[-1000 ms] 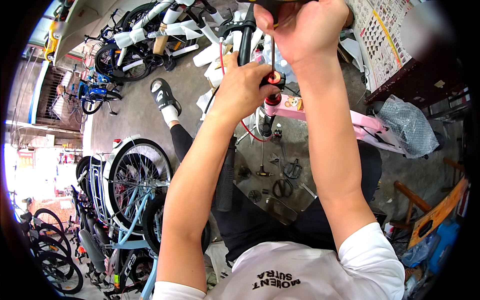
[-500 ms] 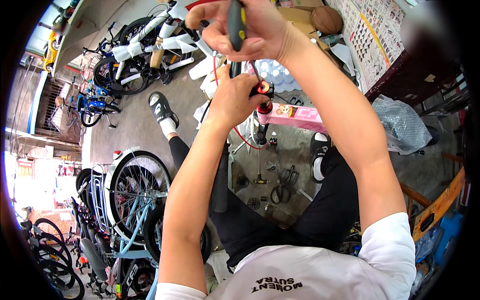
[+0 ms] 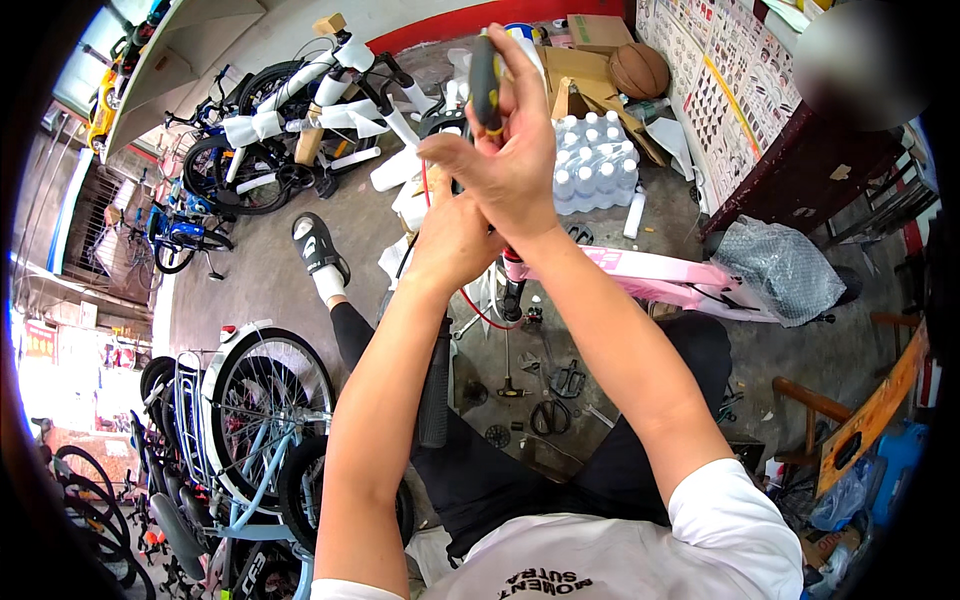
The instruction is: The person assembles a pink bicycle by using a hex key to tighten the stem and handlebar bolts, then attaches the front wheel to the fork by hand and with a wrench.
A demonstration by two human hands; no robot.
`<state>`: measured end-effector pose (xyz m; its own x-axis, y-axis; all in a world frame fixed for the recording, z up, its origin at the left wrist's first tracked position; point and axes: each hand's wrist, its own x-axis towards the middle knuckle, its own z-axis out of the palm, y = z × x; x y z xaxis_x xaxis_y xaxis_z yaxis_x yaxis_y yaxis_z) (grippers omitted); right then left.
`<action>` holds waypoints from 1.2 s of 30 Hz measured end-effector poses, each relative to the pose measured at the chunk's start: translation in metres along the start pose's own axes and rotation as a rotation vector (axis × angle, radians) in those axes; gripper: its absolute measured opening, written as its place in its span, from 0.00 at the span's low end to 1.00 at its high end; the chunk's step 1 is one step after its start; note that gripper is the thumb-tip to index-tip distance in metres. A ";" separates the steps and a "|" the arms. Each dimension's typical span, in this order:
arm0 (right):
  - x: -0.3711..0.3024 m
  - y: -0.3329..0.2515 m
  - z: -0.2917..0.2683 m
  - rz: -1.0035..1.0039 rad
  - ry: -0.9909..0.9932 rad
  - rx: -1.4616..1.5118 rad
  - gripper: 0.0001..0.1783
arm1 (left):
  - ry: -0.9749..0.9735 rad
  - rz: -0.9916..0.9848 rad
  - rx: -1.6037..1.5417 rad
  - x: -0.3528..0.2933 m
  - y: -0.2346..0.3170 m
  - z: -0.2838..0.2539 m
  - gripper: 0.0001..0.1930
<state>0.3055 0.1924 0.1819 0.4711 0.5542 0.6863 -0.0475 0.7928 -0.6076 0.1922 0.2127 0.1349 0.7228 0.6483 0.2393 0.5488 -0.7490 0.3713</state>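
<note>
- Right hand (image 3: pixel 518 170): raised, palm partly open, thumb spread out to the left; dark grey, yellow-trimmed tool handle (image 3: pixel 485 92) lies against the fingers. Loose-looking hold; can't tell how firmly the fingers close on it. Working end of the tool hidden.
- Left hand (image 3: pixel 452 240): low at the front end of the bike, partly behind the right hand and wrist; fingers look curled, but tips hidden, can't tell what they grip.
- Pink-painted bicycle frame (image 3: pixel 655 275): extends right from the hands, passing behind the right forearm. Front end sits just below the hands, with a thin red cable (image 3: pixel 487 316) looping beneath.
- Black ribbed rubber handlebar grip (image 3: pixel 433 390): beside the left forearm, pointing toward the lap.
- Clear bubble wrap (image 3: pixel 785 275): around the frame's far right end.
- Floor between the legs: black flat pedal (image 3: pixel 568 380), dark T-handled tool (image 3: pixel 512 391), other small parts.
- Beyond the hands: shrink-wrapped clear bottles (image 3: pixel 597 170), brown basketball (image 3: pixel 640 72).
- Progress, judged: grip and cable look in place; tightness at the front end unclear. Bike seems unfinished, with the pedal lying loose and wrap not yet off.
</note>
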 end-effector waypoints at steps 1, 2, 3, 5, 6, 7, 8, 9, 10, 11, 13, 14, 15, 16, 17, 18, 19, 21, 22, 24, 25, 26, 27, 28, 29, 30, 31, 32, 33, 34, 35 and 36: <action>-0.004 0.001 0.002 -0.010 0.003 -0.011 0.53 | 0.020 -0.026 -0.029 0.001 -0.001 0.002 0.19; -0.005 -0.001 0.004 0.001 0.001 -0.008 0.53 | 0.004 -0.039 -0.082 0.001 0.003 -0.002 0.20; -0.005 -0.005 0.006 -0.001 0.045 -0.087 0.48 | -0.012 -0.053 -0.134 0.000 0.004 -0.002 0.22; -0.003 -0.010 0.009 0.002 0.087 -0.109 0.36 | 0.092 0.035 -0.131 0.001 0.001 0.001 0.19; -0.001 -0.013 0.011 0.009 0.085 -0.051 0.31 | 0.058 0.039 -0.071 0.002 0.000 -0.001 0.17; -0.001 -0.021 0.004 0.085 0.049 -0.032 0.31 | 0.043 0.073 0.018 -0.001 0.001 -0.002 0.15; 0.002 -0.007 -0.012 0.149 0.033 -0.060 0.35 | 0.029 0.115 0.102 -0.001 0.002 0.000 0.13; 0.014 -0.013 -0.020 0.295 -0.075 0.097 0.34 | 0.030 0.108 0.100 -0.002 0.003 -0.002 0.13; 0.023 -0.011 -0.022 0.375 -0.125 0.299 0.35 | 0.010 0.101 0.092 -0.001 0.003 -0.004 0.14; 0.030 -0.011 -0.024 0.453 -0.173 0.496 0.37 | -0.010 0.098 0.078 0.001 0.006 -0.006 0.15; 0.041 -0.011 -0.024 0.541 -0.164 0.514 0.39 | -0.093 0.038 0.093 0.001 0.008 -0.011 0.17; 0.050 0.001 -0.034 0.740 -0.307 0.736 0.40 | -0.081 0.042 0.085 0.000 0.009 -0.012 0.17; 0.053 0.011 -0.041 0.760 -0.423 0.898 0.37 | -0.067 0.048 0.078 0.001 0.011 -0.012 0.17; 0.055 0.021 -0.049 0.796 -0.545 1.050 0.34 | -0.066 0.031 0.084 0.001 0.014 -0.012 0.18; 0.058 0.027 -0.052 0.837 -0.676 1.187 0.31 | -0.062 0.032 0.085 0.001 0.013 -0.012 0.18; 0.054 0.032 -0.056 0.774 -0.539 1.008 0.36 | -0.036 0.048 0.108 0.001 0.011 -0.010 0.19; 0.050 0.036 -0.060 0.707 -0.404 0.830 0.40 | -0.010 0.064 0.130 0.001 0.009 -0.007 0.19; 0.031 0.031 -0.056 0.666 -0.252 0.816 0.34 | 0.006 0.067 0.154 0.001 0.008 -0.008 0.20; 0.025 0.029 -0.055 0.598 -0.199 0.653 0.29 | -0.024 0.059 0.140 0.002 0.008 -0.008 0.20; 0.009 0.027 -0.054 0.470 -0.156 0.509 0.18 | -0.053 0.044 0.100 0.002 0.010 -0.009 0.19; 0.006 0.026 -0.055 0.471 -0.148 0.512 0.18 | -0.061 0.044 0.103 0.002 0.011 -0.010 0.19; 0.007 0.021 -0.055 0.446 -0.200 0.345 0.19 | -0.078 0.026 0.079 0.002 0.011 -0.011 0.19; 0.009 0.017 -0.054 0.419 -0.250 0.176 0.19 | -0.094 0.009 0.056 0.002 0.010 -0.011 0.19; 0.012 0.013 -0.059 0.437 -0.323 0.163 0.18 | -0.091 0.009 0.061 0.002 0.010 -0.011 0.17; 0.012 0.012 -0.060 0.437 -0.322 0.164 0.18 | -0.092 0.009 0.062 0.003 0.009 -0.011 0.17; 0.011 0.011 -0.061 0.403 -0.349 0.109 0.16 | -0.111 -0.017 0.025 0.003 0.008 -0.011 0.17; 0.011 0.011 -0.062 0.370 -0.375 0.053 0.14 | -0.129 -0.042 -0.012 0.003 0.007 -0.011 0.16; 0.009 0.009 -0.067 0.403 -0.389 0.025 0.11 | -0.155 -0.060 -0.012 0.005 0.008 -0.013 0.15; 0.006 0.008 -0.068 0.406 -0.388 0.023 0.11 | -0.157 -0.059 -0.014 0.007 0.008 -0.015 0.15; 0.003 0.008 -0.069 0.362 -0.360 0.004 0.11 | -0.201 -0.090 -0.027 0.010 0.009 -0.018 0.15; -0.003 0.008 -0.070 0.328 -0.328 -0.017 0.12 | -0.252 -0.124 -0.046 0.010 0.012 -0.019 0.15; 0.000 0.009 -0.071 0.303 -0.312 -0.067 0.12 | -0.210 -0.076 0.039 0.011 0.019 -0.022 0.15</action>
<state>0.3673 0.1810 0.1480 0.1551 0.8175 0.5546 -0.0805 0.5700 -0.8177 0.2011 0.2085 0.1645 0.7480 0.6635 0.0183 0.6180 -0.7063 0.3454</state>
